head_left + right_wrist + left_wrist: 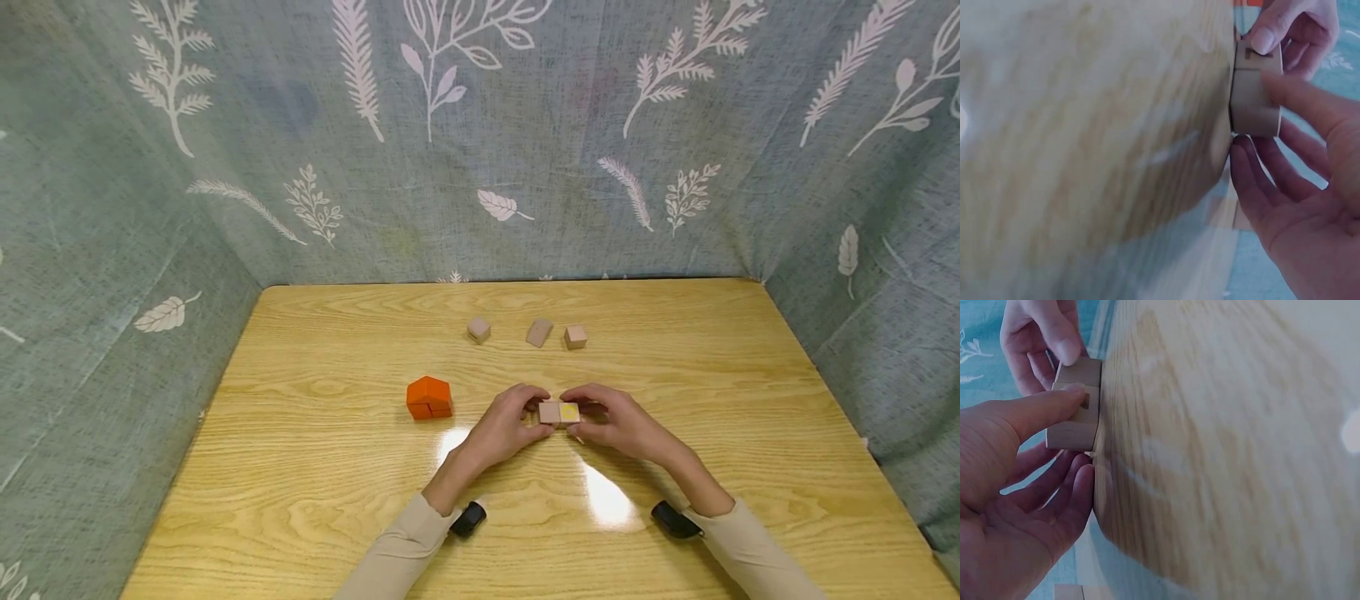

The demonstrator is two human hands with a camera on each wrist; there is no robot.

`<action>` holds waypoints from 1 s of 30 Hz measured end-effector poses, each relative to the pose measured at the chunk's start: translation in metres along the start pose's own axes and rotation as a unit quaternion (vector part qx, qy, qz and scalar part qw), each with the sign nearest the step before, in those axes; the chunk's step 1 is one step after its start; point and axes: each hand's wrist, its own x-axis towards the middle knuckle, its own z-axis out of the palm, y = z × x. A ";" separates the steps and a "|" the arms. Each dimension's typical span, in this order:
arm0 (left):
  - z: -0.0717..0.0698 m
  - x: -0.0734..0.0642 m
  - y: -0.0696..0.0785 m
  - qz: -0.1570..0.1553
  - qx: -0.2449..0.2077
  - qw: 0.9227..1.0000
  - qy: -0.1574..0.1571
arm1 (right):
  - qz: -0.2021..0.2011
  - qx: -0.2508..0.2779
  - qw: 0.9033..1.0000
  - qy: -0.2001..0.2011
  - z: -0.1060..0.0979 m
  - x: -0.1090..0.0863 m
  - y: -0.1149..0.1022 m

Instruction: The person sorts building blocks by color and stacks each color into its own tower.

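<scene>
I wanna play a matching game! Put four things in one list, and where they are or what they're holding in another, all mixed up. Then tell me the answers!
Things:
1. Orange blocks
2. Flat wooden piece
3. Left hand
4. Right hand

Match, as the head view shows:
A. Holds the yellow-marked block
B. Lies between two small cubes
C. Holds the plain-topped block
D. Left of both hands

Right pairs: 1-D, 2-B, 3-C, 4-A

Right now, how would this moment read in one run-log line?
Left fingers: pinching plain-topped block | Right fingers: pinching yellow-marked block | Blocks: side by side, touching | Orange stack: to their left
</scene>
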 end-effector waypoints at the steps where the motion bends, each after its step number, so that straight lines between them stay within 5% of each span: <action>1: 0.000 0.000 0.000 0.002 -0.002 1.000 0.001 | -0.002 0.000 1.000 0.000 -0.001 0.000 0.000; 7: -0.001 -0.002 -0.001 0.016 0.004 1.000 0.008 | 0.002 0.011 1.000 0.014 -0.007 0.005 0.003; 17: -0.001 -0.002 -0.003 -0.007 -0.011 1.000 0.002 | 0.007 -0.005 0.994 0.112 -0.022 0.027 0.003; 30: 0.000 -0.001 -0.002 -0.006 -0.027 0.999 0.016 | 0.026 -0.053 0.985 0.159 -0.030 0.053 0.013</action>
